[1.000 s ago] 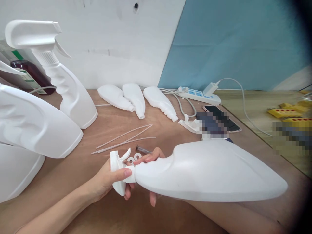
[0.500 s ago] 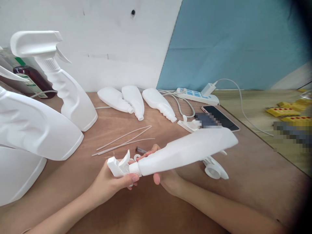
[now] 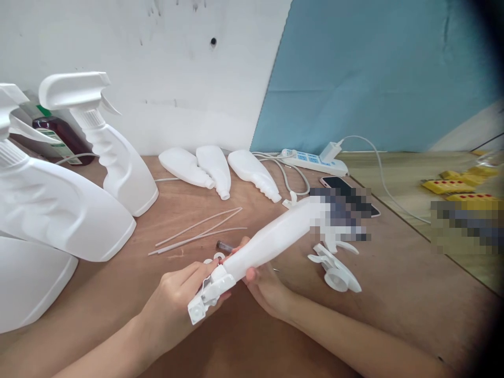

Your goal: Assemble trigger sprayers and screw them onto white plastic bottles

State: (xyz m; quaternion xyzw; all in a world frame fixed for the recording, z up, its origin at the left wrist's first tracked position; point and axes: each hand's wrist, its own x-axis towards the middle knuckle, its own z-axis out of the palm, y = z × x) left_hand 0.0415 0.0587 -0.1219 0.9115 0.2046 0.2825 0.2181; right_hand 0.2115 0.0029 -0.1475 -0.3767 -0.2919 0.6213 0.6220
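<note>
A white spray bottle (image 3: 271,239) lies tilted in the air between my hands, its base pointing away to the upper right. My left hand (image 3: 185,294) is closed around the trigger sprayer head (image 3: 214,291) at the bottle's neck. Just below the neck, my right hand (image 3: 263,286) grips the bottle from underneath, some of its fingers hidden behind it. Behind my hands, a small dark cylinder (image 3: 225,246) and white rings (image 3: 218,256) rest on the table. Loose trigger sprayer parts (image 3: 337,273) lie to the right.
Several white spray bottles (image 3: 126,168) with heads stand at left. Headless bottles (image 3: 214,168) lie near the wall. Thin tubes (image 3: 197,233) lie mid-table. A power strip (image 3: 315,163), cables and a phone (image 3: 350,197) are at the back right.
The sprayer head has turned, so its trigger no longer points up. My left hand has rolled over around it. The bottle's far end has swung left, and the view has shifted slightly.
</note>
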